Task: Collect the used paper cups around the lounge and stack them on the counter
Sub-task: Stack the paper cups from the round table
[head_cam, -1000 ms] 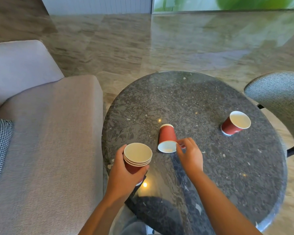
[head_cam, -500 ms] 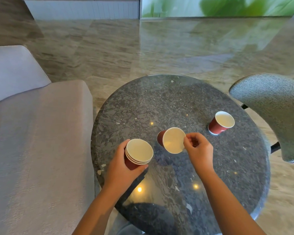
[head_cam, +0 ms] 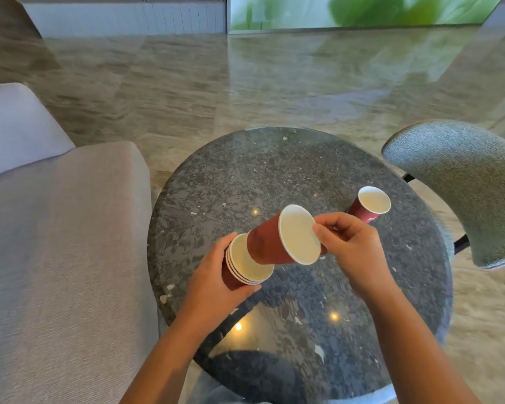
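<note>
Head view, red cup tilted, base toward stack

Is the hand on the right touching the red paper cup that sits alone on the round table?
Cannot tell. In the head view the right hand overlaps the lone red paper cup's base, hiding any gap or contact. Its fingers pinch another red cup.

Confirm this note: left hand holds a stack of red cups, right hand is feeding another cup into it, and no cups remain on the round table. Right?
Not quite. The head view shows one red cup on the round table, beyond the right hand. The rest holds: the left hand holds the stack, and the right hand feeds another cup into it.
</note>
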Tool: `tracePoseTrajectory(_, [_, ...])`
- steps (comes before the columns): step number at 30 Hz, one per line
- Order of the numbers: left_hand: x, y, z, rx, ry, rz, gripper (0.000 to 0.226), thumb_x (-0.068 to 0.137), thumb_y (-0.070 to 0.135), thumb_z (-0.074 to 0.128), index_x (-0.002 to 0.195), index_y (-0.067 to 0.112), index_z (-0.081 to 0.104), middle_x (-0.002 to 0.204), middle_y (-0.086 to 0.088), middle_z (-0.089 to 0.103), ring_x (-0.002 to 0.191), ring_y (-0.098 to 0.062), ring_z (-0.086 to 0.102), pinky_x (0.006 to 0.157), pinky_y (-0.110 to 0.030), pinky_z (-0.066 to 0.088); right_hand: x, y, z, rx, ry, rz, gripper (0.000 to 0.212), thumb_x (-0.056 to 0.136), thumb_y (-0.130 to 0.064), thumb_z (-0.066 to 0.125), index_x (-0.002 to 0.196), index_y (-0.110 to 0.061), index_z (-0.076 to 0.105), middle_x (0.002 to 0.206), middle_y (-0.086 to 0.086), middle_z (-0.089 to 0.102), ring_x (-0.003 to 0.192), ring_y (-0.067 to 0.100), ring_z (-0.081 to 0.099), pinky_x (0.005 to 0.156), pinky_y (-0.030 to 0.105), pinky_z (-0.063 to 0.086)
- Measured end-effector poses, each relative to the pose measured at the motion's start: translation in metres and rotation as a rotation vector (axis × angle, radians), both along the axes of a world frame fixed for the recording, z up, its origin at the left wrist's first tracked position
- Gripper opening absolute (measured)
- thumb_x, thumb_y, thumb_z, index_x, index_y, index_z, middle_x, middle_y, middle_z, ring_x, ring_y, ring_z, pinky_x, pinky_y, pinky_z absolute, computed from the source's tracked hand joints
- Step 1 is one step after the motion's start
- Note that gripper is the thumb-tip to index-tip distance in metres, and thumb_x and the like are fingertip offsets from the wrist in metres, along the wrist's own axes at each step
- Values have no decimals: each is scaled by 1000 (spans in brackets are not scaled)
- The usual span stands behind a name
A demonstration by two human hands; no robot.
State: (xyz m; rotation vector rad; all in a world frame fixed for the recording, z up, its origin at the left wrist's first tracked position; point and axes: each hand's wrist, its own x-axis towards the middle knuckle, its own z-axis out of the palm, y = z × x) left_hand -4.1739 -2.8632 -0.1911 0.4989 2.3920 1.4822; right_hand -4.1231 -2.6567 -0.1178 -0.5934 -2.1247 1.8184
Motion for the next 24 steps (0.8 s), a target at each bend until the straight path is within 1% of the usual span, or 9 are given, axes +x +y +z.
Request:
tracePoseTrajectory(3, [1, -1, 3, -15, 17, -12, 84, 59, 34, 85, 111, 68, 28, 114, 37, 44, 107, 17, 43, 74, -3, 39, 1, 0, 2, -5, -13, 32, 18, 82, 0, 61, 74, -15, 69, 63, 2, 67, 54, 12, 59, 51, 20, 51])
tracePoseTrajectory(6, [3, -3, 6, -16, 35, -32, 85, 58, 37, 84, 111, 70, 27, 112, 40, 44, 108, 23, 41, 73, 1, 40, 1, -1, 2, 12, -33, 78, 16, 82, 0, 61, 75, -12, 69, 64, 7, 66, 53, 11, 58, 50, 18, 49])
tracePoseTrajectory(10, [5, -2, 13, -23, 29, -52, 82, 54, 49, 80, 112, 71, 26, 113, 43, 42, 108, 23, 39, 81, -7, 41, -2, -5, -1, 6, -71, 143, 22, 81, -2, 62, 70, -19, 69, 57, 0, 64, 48, 9, 55, 48, 19, 48])
tracePoseTrajectory(12, [7, -2, 15, -18, 24, -63, 82, 53, 51, 80, 112, 71, 26, 112, 46, 41, 109, 25, 38, 78, -7, 41, -4, -8, -2, 11, -93, 168, 22, 81, -4, 63, 70, -21, 68, 56, -2, 64, 48, 9, 55, 47, 18, 48])
tracePoseTrajectory(14, [9, -2, 17, -4, 17, -70, 82, 53, 51, 81, 113, 68, 28, 115, 42, 43, 111, 24, 37, 76, -7, 42, -6, -11, -3, 28, -100, 184, 19, 81, -5, 63, 71, -20, 69, 60, 3, 64, 49, 9, 57, 47, 18, 47])
tracePoseTrajectory(16, [10, -2, 20, 15, 4, -71, 81, 52, 54, 79, 116, 65, 31, 118, 35, 47, 113, 19, 40, 78, -8, 44, -8, -14, -4, 46, -105, 201, 16, 81, -6, 63, 73, -19, 69, 64, 8, 64, 51, 10, 57, 48, 17, 48])
tracePoseTrajectory(19, [12, -2, 24, 47, -8, -78, 81, 52, 52, 81, 115, 66, 33, 117, 35, 50, 111, 15, 45, 79, -2, 42, -9, -18, -6, 60, -116, 220, 13, 82, -7, 63, 75, -17, 68, 65, 9, 63, 52, 10, 55, 49, 18, 46])
tracePoseTrajectory(21, [12, -2, 28, 65, -13, -84, 80, 53, 50, 82, 115, 65, 34, 116, 36, 50, 110, 15, 45, 79, 1, 39, -9, -21, -8, 84, -124, 229, 13, 82, -8, 63, 75, -18, 68, 67, 10, 62, 56, 11, 53, 52, 21, 45])
tracePoseTrajectory(24, [13, -1, 31, 94, -36, -90, 80, 50, 55, 79, 117, 63, 36, 117, 37, 50, 109, 16, 46, 78, 1, 40, -10, -23, -11, 110, -113, 229, 17, 81, -9, 63, 74, -22, 69, 74, 18, 65, 64, 18, 54, 61, 33, 46])
